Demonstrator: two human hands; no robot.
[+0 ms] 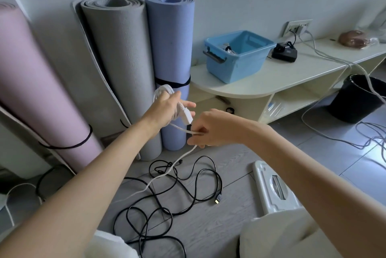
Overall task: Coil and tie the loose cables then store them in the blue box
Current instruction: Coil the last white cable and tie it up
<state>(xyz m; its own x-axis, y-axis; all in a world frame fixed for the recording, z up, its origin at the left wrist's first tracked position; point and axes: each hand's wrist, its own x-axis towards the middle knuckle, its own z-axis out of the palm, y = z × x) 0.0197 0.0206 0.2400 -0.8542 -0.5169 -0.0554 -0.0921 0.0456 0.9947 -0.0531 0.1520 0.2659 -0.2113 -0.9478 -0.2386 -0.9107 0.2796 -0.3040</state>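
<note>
A white cable (165, 175) runs from the floor up to both hands. My left hand (167, 109) holds several white loops of it, and its white plug (186, 116) hangs at my fingers. Slightly lower and to the right, my right hand (211, 128) pinches the free strand. A tangled black cable (179, 193) with a gold-tipped plug lies loose on the grey floor below. The blue box (236, 57) stands on a low cream shelf (261, 84) at the right, with a bundled cable inside.
Three rolled mats, pink (37, 90), grey (119, 59) and lilac (171, 48), lean against the wall. A black device (284, 53) and a wall socket (296, 26) are past the box. A black bin (359, 99), grey cables on the floor and a white scale (273, 186) lie right.
</note>
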